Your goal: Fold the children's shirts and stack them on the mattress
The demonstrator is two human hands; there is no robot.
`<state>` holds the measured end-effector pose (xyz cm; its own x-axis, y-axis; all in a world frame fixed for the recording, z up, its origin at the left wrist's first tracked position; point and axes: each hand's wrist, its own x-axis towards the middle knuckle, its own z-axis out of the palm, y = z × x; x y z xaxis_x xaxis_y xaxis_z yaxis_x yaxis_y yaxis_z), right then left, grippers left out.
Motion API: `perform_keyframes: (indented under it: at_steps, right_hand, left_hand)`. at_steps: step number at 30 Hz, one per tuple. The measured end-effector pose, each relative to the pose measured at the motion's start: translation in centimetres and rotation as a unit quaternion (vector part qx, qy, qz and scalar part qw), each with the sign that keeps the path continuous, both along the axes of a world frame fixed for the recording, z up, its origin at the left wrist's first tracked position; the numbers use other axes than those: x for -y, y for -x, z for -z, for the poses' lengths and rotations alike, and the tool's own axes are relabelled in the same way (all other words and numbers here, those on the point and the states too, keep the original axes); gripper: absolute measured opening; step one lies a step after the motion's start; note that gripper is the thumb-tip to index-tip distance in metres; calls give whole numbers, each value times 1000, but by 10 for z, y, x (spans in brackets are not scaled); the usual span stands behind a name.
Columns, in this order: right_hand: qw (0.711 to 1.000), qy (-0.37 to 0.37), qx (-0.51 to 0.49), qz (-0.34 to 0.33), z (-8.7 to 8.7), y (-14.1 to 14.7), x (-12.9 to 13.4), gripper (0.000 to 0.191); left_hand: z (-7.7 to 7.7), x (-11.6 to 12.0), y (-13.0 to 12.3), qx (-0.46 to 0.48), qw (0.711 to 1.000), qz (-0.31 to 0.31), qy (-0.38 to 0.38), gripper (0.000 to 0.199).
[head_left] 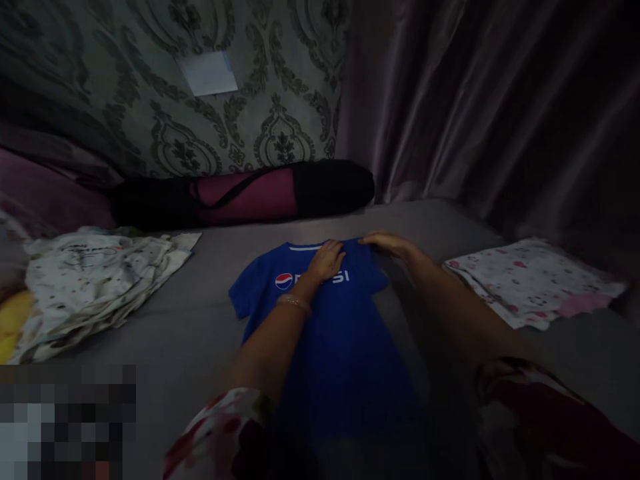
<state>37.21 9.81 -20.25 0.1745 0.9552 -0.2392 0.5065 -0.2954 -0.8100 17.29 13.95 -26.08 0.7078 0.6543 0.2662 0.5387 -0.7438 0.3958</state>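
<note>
A blue T-shirt with a round logo and white lettering lies spread on the grey bed surface, collar at the far end. My left hand rests flat on its chest, fingers spread, covering part of the lettering. At the shirt's far right shoulder, my right hand touches the fabric edge with its fingers stretched toward the collar. Neither hand is closed around the cloth. The lower end of the shirt fades into shadow between my forearms.
Stacked white patterned cloths lie at the left, beside something yellow. A folded white printed cloth lies at the right. A long black and pink bag lies along the patterned wall, near a purple curtain.
</note>
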Motion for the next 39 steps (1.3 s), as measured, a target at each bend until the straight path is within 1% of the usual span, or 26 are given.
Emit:
perform_keyframes:
  at_steps: [3,4,6,7,9,11,12,13,15,17,18,21,23,25,26,28,29,31,32,33,35,39]
  right_hand:
    - [993,-24,-105,49,5,3,2,34]
    - [991,-24,-121,57,6,3,2,34]
    - [989,-1,-140,47,4,-2,2,31]
    - [988,27,-148,30,2,-5,2,29]
    - [982,114,-152,-20,-5,-15,4,23]
    - [972,195,-120,-57,-13,-26,9,17]
    - [970,213,-102,-61,-16,-30,12,14]
    - [971,211,-94,-56,-18,-33,16,10]
    - [980,158,-115,-33,-19,-35,23,4]
    - [985,85,-152,-2,-16,-30,30,7]
    - [987,54,-151,18,-13,-26,33,11]
    - [992,-4,-68,106,-2,-6,40,24]
    - [987,-26,-6,161,5,7,42,34]
    - [979,-47,29,194,9,17,45,38]
    - [975,-65,62,202,11,21,46,39]
    - [962,-87,171,195,12,26,52,39]
    - [950,-82,236,184,13,28,55,38]
    - [923,-44,349,155,15,30,62,37]
    - [914,-19,378,144,17,31,65,37]
    - [909,-3,394,138,19,31,67,37]
    - [903,7,404,144,22,30,69,39]
    - [904,19,384,187,25,22,66,40]
  left_hand:
    - [-3,5,1,-46,999,-19,9,51]
    - [-4,6,1,-58,998,-23,12,54]
    - [-6,7,1,-76,997,-24,15,58]
    - [-6,7,1,-80,996,-23,14,59]
    - [-5,6,1,-82,996,-22,12,59]
    - [-4,5,1,-81,996,-23,11,59]
    - [-3,4,1,-81,996,-24,11,59]
    - [-2,4,1,-82,996,-24,11,59]
    - [-2,4,1,-79,997,-23,11,59]
    - [-3,5,1,-73,997,-24,14,60]
    - [-4,6,1,-70,997,-25,17,60]
    - [-5,7,2,-55,998,-28,23,59]
    - [-5,7,2,-47,998,-26,23,60]
    - [-4,7,1,-46,998,-24,22,60]
    - [-3,6,1,-49,998,-24,24,61]
    - [-2,6,0,-56,998,-25,29,62]
    - [-1,6,0,-60,997,-27,32,63]
    - [-1,6,-1,-68,997,-32,36,64]
    - [-1,7,-1,-72,996,-35,36,64]
    - [-1,7,-1,-76,996,-36,36,64]
    - [-2,8,-1,-80,996,-37,35,65]
    - [-1,8,-1,-82,995,-32,36,67]
